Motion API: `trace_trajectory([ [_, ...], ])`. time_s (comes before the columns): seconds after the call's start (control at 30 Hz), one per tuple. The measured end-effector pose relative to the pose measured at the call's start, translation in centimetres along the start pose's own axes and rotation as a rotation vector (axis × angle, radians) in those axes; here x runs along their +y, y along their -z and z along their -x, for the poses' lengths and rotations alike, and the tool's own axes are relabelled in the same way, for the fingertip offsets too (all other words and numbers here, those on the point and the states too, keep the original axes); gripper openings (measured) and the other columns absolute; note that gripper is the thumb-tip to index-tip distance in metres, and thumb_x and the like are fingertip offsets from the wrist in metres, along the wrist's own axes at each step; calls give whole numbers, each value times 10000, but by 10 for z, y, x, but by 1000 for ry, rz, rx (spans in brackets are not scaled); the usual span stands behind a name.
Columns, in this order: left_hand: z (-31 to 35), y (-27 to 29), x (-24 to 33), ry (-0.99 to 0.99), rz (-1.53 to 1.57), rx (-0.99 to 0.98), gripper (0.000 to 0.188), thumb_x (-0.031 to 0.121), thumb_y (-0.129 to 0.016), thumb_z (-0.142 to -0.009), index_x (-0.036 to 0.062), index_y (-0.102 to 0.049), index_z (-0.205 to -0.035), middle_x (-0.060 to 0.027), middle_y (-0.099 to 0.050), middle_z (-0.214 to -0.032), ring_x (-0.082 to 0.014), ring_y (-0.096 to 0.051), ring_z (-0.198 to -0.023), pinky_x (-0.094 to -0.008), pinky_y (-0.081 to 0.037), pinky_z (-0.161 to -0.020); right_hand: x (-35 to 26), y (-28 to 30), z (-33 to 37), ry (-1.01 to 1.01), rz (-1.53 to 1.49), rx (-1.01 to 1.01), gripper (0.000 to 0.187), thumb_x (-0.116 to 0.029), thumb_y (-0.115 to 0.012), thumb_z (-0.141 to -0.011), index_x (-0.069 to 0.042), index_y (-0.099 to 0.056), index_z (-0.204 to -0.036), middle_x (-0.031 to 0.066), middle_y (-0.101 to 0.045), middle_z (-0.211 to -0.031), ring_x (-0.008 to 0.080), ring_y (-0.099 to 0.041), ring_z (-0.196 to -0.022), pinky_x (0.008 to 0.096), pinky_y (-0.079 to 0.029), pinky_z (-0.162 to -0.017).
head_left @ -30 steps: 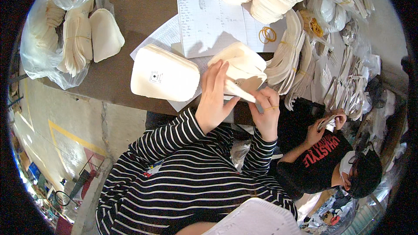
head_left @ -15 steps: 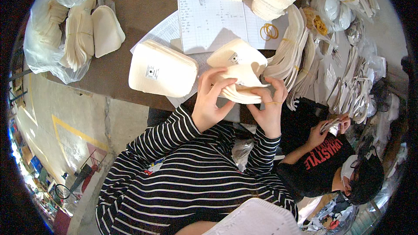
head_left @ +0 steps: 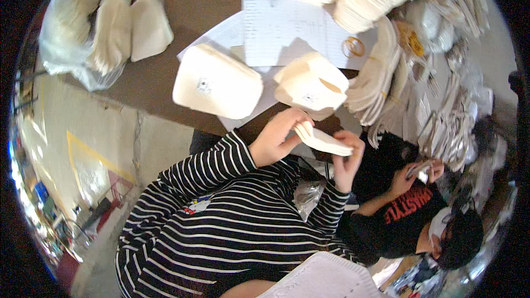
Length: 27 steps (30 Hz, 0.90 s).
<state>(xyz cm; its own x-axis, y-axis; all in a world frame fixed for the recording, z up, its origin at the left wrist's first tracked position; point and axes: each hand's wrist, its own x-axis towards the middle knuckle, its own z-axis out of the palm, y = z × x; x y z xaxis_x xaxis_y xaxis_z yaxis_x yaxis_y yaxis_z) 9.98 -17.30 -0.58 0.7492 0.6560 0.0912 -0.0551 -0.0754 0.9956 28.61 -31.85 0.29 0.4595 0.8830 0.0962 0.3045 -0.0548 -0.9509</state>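
Between my two hands is a thin stack of cream fabric pieces [head_left: 326, 142], held just off the table's front edge. My left hand [head_left: 279, 137] pinches its left end, and my right hand [head_left: 348, 160] grips the right end. Just beyond them lie loose cream pieces [head_left: 309, 80], their top one creased and bearing a small printed mark. Left of those sits a neat, thicker stack of cream fabric pieces [head_left: 218, 88] with a similar mark.
A written notebook [head_left: 287, 27] lies behind, with yellow rubber bands [head_left: 353, 47] on it. Banded cream bundles [head_left: 381, 72] and forks [head_left: 433, 80] crowd the right. Plastic-bagged pieces [head_left: 69, 38] stand at far left. A co-worker [head_left: 408, 204] handles something small at right.
My hands have drawn the thin stack toward me and down, away from the loose pieces, which now lie on the table. The whole view has shifted slightly.
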Motion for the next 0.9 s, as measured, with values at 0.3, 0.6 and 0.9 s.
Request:
trace_trajectory([
  [0.3, 22, 95, 92, 15, -225, 374, 514, 84, -774, -842, -45, -568, -1295, -132, -674, -1151, -184, -651, -1040, -300, -505, -917, -81, -52, -37, -79, -322, -74, 541, 69, -743, -806, 18, -538, -1304, 115, -597, -1220, 200, -579, -1118, 348, -453, -992],
  [0.6, 32, 174, 79, 352, -52, 536, 484, 107, -718, -893, -63, -561, -1319, -84, -658, -1154, -124, -618, -979, -264, -499, -877, -104, -151, -84, -200, -67, -335, 478, -102, -731, -872, -1, -528, -1294, 139, -616, -1126, 218, -600, -1002, 336, -489, -857],
  [0.9, 15, 204, 55, 573, -50, 354, 816, 338, -828, -790, -71, -465, -1396, -149, -630, -1209, -188, -610, -1008, -315, -493, -901, -86, -159, -108, -143, 61, -429, 642, -252, -738, -841, 67, -448, -1316, 264, -525, -1249, 393, -507, -1197, 426, -390, -1049],
])
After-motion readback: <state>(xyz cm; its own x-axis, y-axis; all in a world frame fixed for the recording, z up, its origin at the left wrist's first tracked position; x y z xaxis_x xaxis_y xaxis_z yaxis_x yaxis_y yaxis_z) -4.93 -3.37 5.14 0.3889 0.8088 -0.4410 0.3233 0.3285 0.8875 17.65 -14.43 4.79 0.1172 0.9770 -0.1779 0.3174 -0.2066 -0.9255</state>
